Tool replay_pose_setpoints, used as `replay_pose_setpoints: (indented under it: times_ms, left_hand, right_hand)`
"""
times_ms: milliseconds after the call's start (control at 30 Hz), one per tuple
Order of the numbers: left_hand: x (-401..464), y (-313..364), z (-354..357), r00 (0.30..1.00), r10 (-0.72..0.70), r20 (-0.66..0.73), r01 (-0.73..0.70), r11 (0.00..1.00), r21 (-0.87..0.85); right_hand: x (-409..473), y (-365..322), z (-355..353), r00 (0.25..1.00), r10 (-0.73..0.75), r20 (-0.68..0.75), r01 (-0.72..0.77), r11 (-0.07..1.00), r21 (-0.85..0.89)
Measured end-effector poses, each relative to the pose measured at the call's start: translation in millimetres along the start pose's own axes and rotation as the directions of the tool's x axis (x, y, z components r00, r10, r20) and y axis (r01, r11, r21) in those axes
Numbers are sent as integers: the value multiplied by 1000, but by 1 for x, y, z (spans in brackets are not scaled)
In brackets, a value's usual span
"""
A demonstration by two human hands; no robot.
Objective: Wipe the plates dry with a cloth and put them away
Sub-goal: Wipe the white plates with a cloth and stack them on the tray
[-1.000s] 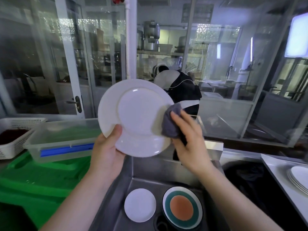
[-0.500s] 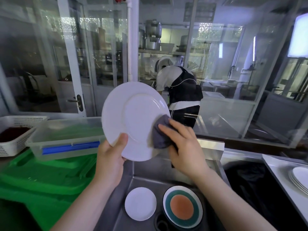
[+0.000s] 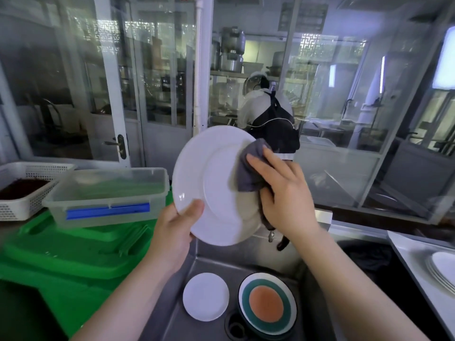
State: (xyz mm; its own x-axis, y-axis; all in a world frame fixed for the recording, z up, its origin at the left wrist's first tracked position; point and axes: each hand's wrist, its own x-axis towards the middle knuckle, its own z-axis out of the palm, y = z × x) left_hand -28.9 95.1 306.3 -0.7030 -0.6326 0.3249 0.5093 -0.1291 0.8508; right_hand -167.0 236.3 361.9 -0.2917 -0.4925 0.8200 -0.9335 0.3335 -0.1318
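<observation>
I have the white plate [image 3: 216,185] up in front of me, tilted on edge above the sink [image 3: 246,264], with my left hand [image 3: 172,232] pinching its lower rim, thumb on the near face and fingers behind. My right hand [image 3: 283,193] presses the grey cloth [image 3: 251,168] against the right side of the plate, fingers fairly straight over the wad and some cloth trailing below the palm. I judge the plate stiff, glazed and probably wet, so slick at the rim and quick to chip if it drops onto the steel; I would keep the hold deep on the rim and let the cloth hand brace the opposite edge. The cloth is soft and bunches, so it needs flat pressure. A small white plate [image 3: 205,296] and a green and orange plate [image 3: 268,303] wait in the sink, and a stack of plates [image 3: 440,271] sits on the counter [image 3: 406,249] at my right, likely the place for this one.
</observation>
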Motion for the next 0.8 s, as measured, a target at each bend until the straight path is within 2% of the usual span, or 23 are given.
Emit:
replay_pose_setpoints:
  times_ms: [100,167,233,300,367,500,567,633,733,800]
  left_hand:
    - [1,4,-1,1000,16,-9,-16,999,-34]
    - [0,3,3,1000,10,-26,-10,999,-31]
    - [-3,0,8,1000,-4,-23,3,999,-47]
    - [-6,-2,10,1000,-16,-11,15,1000,-24]
    - [-8,-1,8,1000,-10,5,10,1000,25]
    - [-15,1,-3,998,11,61,-12,1000,22]
    - [-19,-2,-6,999,-3,39,3,1000,8]
    - [-20,-5,-8,1000,3,-16,-3,1000,-26]
    - [-18,-5,-11,998,30,-53,-32,998,-52]
    - [-16,-3,-14,998,54,-41,-54,998,-10]
  right_hand:
    - [-30,-6,8,995,-89,51,89,996,7]
    - [-43,-18,13,974,-204,101,198,978,72]
    - [-36,-23,13,961,-248,120,232,964,131]
    - [-20,-17,10,983,-158,90,144,979,144]
    - [-9,-4,8,998,12,62,-21,989,147]
    - [-20,7,13,960,274,55,-279,930,241]
    - [-32,0,17,908,413,65,-403,822,401]
    - [-42,-6,21,842,522,134,-509,690,515]
    - [-61,-10,34,757,592,276,-632,558,538]
    - [-64,-10,41,698,620,358,-693,461,554]
